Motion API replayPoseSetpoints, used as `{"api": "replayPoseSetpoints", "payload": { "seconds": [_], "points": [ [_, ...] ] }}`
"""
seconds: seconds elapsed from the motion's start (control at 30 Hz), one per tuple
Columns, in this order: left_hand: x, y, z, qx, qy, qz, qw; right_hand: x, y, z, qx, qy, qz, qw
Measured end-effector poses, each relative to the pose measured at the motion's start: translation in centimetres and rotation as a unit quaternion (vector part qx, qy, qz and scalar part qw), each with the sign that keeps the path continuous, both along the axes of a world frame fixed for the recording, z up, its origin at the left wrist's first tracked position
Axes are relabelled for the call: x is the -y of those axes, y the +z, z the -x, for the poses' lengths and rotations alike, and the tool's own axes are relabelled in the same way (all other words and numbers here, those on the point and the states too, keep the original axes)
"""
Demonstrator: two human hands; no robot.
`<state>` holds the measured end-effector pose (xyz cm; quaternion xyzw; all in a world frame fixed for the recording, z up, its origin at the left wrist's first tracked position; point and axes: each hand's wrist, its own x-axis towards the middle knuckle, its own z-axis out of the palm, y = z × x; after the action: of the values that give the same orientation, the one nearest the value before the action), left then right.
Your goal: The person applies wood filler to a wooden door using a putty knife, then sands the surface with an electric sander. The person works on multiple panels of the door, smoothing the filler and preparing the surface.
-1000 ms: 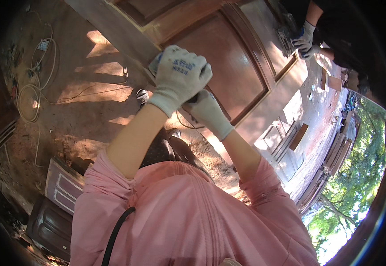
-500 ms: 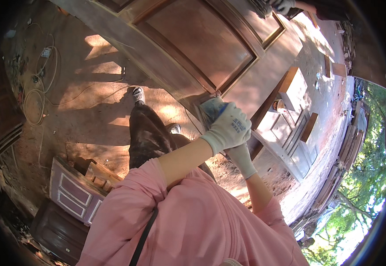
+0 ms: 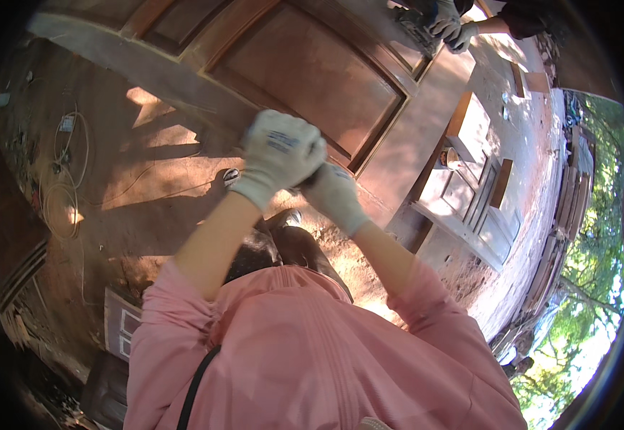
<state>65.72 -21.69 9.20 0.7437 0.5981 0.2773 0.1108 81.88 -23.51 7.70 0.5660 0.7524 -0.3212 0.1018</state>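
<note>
My left hand [image 3: 280, 147], in a whitish work glove, is closed over the near edge of a large brown panelled wooden door [image 3: 312, 75]. Close beside it and a little nearer to me, my gloved right hand [image 3: 333, 193] is closed too, its fingertips hidden. Both hands are around a hand-held tool that they now cover almost wholly; only something dark shows between them. Recessed panels with raised mouldings mark the door's face.
At the upper right, another person's gloved hands [image 3: 452, 32] work with a dark tool [image 3: 414, 30] on the door. A pale panelled piece [image 3: 462, 190] with wooden blocks and a can [image 3: 450, 158] lies to the right. A coiled cable [image 3: 61, 204] rests on the dirt floor at left.
Both my hands have moved left along the door's near edge, and the grey, blue-marked tool under them is now covered. The other person's hands have come further into view.
</note>
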Motion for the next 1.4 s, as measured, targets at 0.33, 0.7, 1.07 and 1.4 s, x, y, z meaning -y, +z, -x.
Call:
{"api": "replayPoseSetpoints", "payload": {
  "seconds": [0.33,0.7,1.07,1.4],
  "points": [
    [-2.0,-0.2,14.3,-0.091,0.065,-0.006,0.994,-2.9,0.0,15.2,-0.109,0.018,-0.061,0.992],
    [2.1,0.0,-8.0,-0.012,-0.107,-0.007,0.994,5.7,2.6,-6.3,-0.023,-0.159,0.012,0.987],
    [6.6,-1.0,-27.3,0.037,-0.277,0.024,0.96,11.5,1.5,-25.3,0.177,-0.211,0.029,0.961],
    [1.0,0.2,-14.0,0.01,-0.193,-0.003,0.981,4.0,2.9,-13.3,0.062,-0.144,-0.045,0.987]
  ]
}}
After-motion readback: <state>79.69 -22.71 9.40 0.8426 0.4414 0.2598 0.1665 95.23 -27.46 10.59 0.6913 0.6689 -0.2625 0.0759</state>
